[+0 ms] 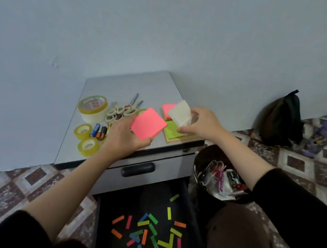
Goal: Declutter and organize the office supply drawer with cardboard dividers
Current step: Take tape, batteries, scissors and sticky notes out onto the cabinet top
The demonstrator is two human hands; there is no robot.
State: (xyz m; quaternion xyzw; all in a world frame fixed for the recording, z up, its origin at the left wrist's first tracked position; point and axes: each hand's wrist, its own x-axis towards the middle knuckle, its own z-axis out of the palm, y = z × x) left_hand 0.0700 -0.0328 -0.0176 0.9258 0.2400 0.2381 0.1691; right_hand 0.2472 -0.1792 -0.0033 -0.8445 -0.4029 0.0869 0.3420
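Grey cabinet top (158,86) carries the sorted supplies. A big tape roll (92,106) stands at its left side, with two small tape rolls (83,131) nearer the front edge and a few batteries (99,131) just beside them. Scissors (123,109) lie behind the left hand, partly hidden by it. On the right side sits a stack of green notes (173,132), and a pink stack (167,107) shows behind it.

Below the closed top drawer with its dark handle (138,169), the lower drawer (191,212) is pulled open. Its black floor is strewn with loose coloured paper strips (146,232). A dark bin (204,153) holding wrappers stands to the right of the cabinet. Farther right, a dark bag (281,121) leans on the wall beside a purple bottle (320,137) on the patterned floor.

Both arms reach forward over the open drawer, black sleeves pushed back. The left hand (124,135) pinches a pink pad (148,123) by its near corner and holds it tilted just above the cabinet top. The right hand (203,124) grips a white pad (180,113) with curled fingers, raised over the green notes.
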